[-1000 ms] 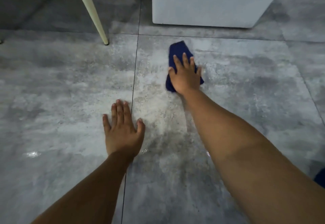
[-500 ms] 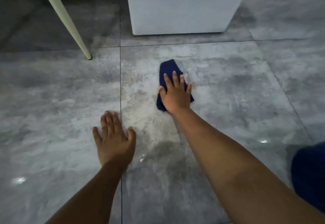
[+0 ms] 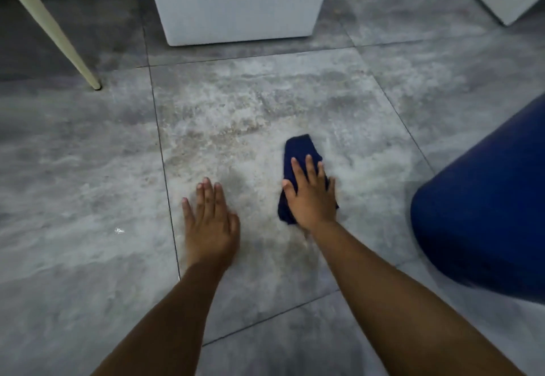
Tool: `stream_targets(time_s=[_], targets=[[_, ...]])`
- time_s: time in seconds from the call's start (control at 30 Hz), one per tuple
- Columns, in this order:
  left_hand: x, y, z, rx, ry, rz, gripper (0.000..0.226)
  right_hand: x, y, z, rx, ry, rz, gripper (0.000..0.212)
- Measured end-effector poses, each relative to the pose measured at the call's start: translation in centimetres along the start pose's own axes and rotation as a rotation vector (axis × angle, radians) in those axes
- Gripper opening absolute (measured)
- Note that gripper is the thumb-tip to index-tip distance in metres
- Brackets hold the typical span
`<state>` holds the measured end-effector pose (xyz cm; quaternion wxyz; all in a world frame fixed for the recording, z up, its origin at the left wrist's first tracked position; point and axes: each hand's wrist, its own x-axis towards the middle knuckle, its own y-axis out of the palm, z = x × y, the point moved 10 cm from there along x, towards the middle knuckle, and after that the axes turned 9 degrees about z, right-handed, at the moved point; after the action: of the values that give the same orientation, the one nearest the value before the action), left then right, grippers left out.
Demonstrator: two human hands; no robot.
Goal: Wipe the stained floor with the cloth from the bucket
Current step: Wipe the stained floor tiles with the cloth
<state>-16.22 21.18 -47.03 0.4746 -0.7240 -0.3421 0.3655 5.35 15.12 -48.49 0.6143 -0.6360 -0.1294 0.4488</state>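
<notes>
Right hand (image 3: pixel 312 198) pressing flat, fingers spread, on dark blue cloth (image 3: pixel 300 151) lying on stained floor (image 3: pixel 236 127). Left hand (image 3: pixel 211 222) bracing flat, holding nothing. Cloth looking soft, limp, likely damp; palm pressure suiting it best.

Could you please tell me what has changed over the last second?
The right hand has dragged the blue cloth back toward the person, from near the white block to beside the left hand. It still presses the cloth flat; the left hand stays flat on the floor.
</notes>
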Motion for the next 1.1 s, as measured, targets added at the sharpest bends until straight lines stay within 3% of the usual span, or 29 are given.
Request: stream_targets(time_s=[0.07, 0.17, 0.27, 0.37, 0.5, 0.6, 0.7, 0.77, 0.83, 0.97, 1.03, 1.1], targets=[[-1.3, 1.7, -1.2, -0.017, 0.036, 0.065, 0.071, 0.2, -0.7, -4.9, 0.056, 0.138, 0.0, 0.059], [-1.5, 2.6, -1.1, 0.008, 0.005, 0.053, 0.071, -2.2, -1.6, -12.3, 0.184, 0.397, -0.188, 0.06], [-1.3, 2.6, -1.3, 0.048, 0.0, 0.033, 0.07, -6.9, 1.3, -14.1, 0.209, 0.538, -0.198, 0.06], [-1.3, 2.9, -1.1, 0.053, -0.021, 0.046, 0.07, -11.5, 3.1, -7.8, 0.188, 0.371, -0.294, 0.058], [-1.5, 3.0, -1.0, 0.076, -0.015, 0.086, 0.068, -8.7, 3.3, -2.2, 0.063, -0.038, -0.147, 0.059], [-3.0, 3.1, -0.5, 0.066, -0.033, 0.096, 0.064, -6.2, 1.3, -9.7, 0.103, 0.177, -0.124, 0.059], [-4.8, 3.3, -0.1, 0.078, -0.02, 0.073, 0.069, -10.1, 1.6, -16.6, 0.195, 0.444, -0.177, 0.06], [-4.9, 3.3, -0.1, 0.07, -0.021, 0.058, 0.071, -14.2, 3.5, -17.1, 0.211, 0.524, -0.196, 0.06], [-4.7, 3.2, -0.1, 0.059, -0.017, 0.044, 0.073, -17.2, 5.1, -13.9, 0.229, 0.508, -0.224, 0.059], [-5.0, 2.9, -0.2, -0.001, 0.016, 0.067, 0.072, -16.2, 6.1, -5.4, 0.181, 0.212, -0.223, 0.061], [-5.4, 2.2, 0.5, -0.018, 0.009, 0.063, 0.07, -13.2, 5.3, -4.6, 0.076, 0.073, -0.136, 0.06], [-6.3, 1.3, 2.4, 0.0, -0.025, 0.042, 0.067, -11.8, 4.6, -7.6, 0.063, 0.117, -0.087, 0.06]])
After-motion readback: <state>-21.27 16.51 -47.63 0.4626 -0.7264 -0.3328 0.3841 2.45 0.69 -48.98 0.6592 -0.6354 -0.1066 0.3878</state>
